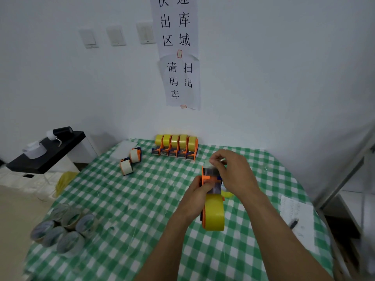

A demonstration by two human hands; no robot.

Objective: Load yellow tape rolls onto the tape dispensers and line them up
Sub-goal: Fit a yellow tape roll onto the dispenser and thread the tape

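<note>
Person is threading tape: left hand (pixel 197 192) is gripping the orange dispenser (pixel 206 177) above the table (pixel 121 199), yellow roll (pixel 215 216) seated; right hand (pixel 233 173) is apparently pinching the tape end. Next: placing it flush beside the loaded row (pixel 175 148)

Above a table covered in a green-and-white checked cloth (pixel 125 199), the left hand (pixel 199 191) grips an orange plastic tape dispenser (pixel 211 179) loaded with a yellow tape roll (pixel 215 213). The right hand (pixel 233 173) curls its fingers over the dispenser's far end. Five loaded dispensers (pixel 175 148) stand side by side at the wall. Two white-rolled dispensers (pixel 130 161) lie to their left, and empty cardboard cores (pixel 60 230) cluster at the near left corner.
</note>
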